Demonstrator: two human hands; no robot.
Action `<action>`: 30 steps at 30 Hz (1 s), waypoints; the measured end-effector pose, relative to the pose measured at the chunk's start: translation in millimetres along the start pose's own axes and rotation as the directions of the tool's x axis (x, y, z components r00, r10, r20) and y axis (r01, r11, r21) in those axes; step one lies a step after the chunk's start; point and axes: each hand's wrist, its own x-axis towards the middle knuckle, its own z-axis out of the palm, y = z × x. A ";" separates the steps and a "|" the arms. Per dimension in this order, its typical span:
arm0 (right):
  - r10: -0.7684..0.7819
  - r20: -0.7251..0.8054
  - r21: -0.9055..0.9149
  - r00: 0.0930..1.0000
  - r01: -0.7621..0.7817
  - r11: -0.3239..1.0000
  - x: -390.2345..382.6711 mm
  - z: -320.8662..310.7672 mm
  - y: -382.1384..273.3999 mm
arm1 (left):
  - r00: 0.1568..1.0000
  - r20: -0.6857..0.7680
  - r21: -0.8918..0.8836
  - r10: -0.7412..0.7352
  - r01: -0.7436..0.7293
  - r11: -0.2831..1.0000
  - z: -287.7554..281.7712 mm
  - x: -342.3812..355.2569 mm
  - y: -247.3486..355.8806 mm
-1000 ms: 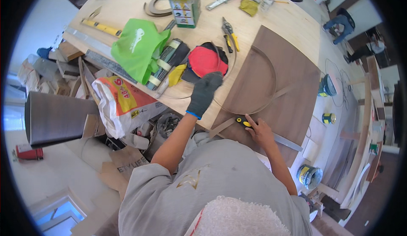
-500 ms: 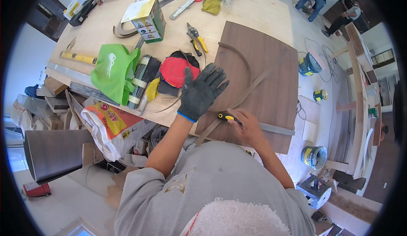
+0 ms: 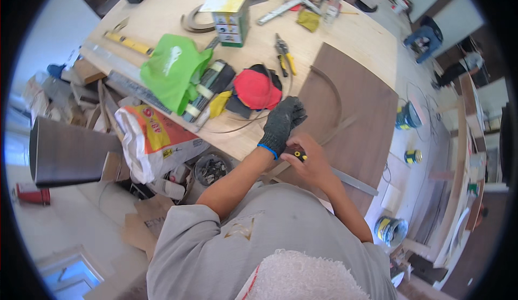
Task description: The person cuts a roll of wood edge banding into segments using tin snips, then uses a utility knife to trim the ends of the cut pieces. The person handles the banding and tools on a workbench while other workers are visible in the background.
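Observation:
My left hand (image 3: 285,117), in a dark grey knit glove with a blue cuff, is above the near left edge of a brown wood-grain panel (image 3: 356,95). Its fingers are curled together, and whatever they may hold is hidden. Close beside its wrist, my bare right hand (image 3: 310,157) grips a short black-and-yellow hand tool (image 3: 294,153), which looks like a utility knife. Its working end cannot be made out. A thin brown edging strip (image 3: 339,97) curves in an arc over the panel. One straight strip length (image 3: 337,131) passes beneath my right hand.
On the pale worktable (image 3: 178,16) are snips (image 3: 284,54), a red-and-black pouch (image 3: 259,88), a green bag (image 3: 175,68), a square tin (image 3: 231,19) and a yellow level (image 3: 128,42). Buckets (image 3: 391,230) stand on the floor at right. Two people are at the far right.
My left hand has gone from spread fingers to curled ones and come closer to my right hand. The right still grips the tool. The whole view has shifted, with the tabletop further right.

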 end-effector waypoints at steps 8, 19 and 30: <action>0.285 0.173 0.079 0.943 -0.301 0.950 -15.3 -2.7 20.3 | 0.468 0.231 0.899 0.853 0.233 -0.371 -124.9 -2.2 156.7; -0.416 0.174 0.250 0.893 0.368 0.896 198.0 134.4 -32.6 | 0.689 0.038 0.954 0.724 0.191 -0.231 -174.7 -10.7 307.6; -0.130 0.507 -0.268 0.852 0.300 0.916 398.0 267.3 0.2 | 0.628 0.009 0.990 0.778 0.105 -0.097 -214.1 -28.8 316.8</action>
